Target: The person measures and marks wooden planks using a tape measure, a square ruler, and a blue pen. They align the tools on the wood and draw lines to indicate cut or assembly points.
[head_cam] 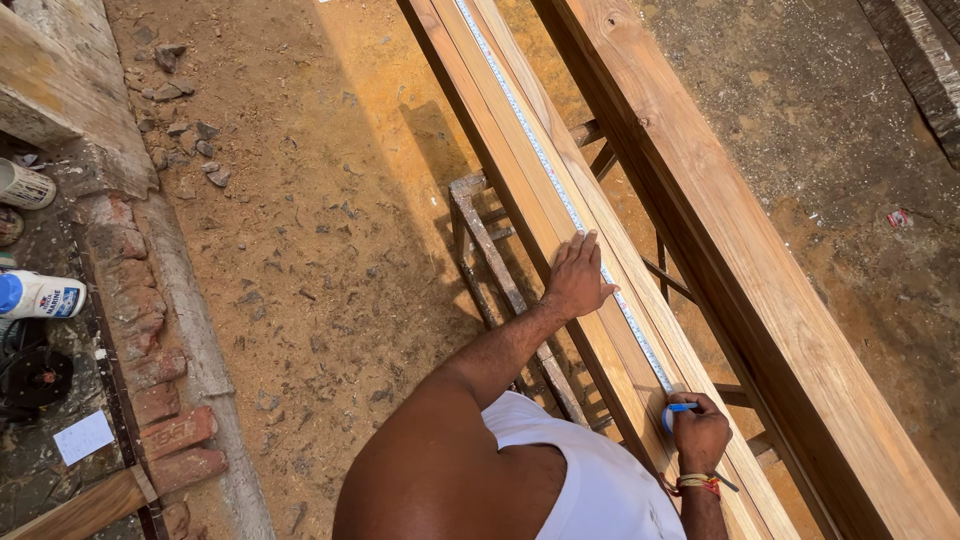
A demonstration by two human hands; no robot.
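A long plank [560, 215] lies on a rusty metal trestle [490, 260] over bare earth, with a thicker beam [740, 250] just beside it on the far side. A tape measure [560, 190] is drawn out along the plank's top face, running away from the person toward the far end. The left hand [578, 278] lies open and flat, fingers together, palm pressing on the plank with its fingertips at the tape's edge, seemingly to keep the blade from sliding or lifting. The right hand [698, 432] is curled closed around the tape's blue case [672, 412] at the near end of the plank, holding it down on the wood so the blade stays taut and straight. A red and yellow thread band circles that wrist. On the left, past a line of bricks [150, 350], sit a white bottle [40, 296] with a blue cap and a scrap of paper [83, 437].
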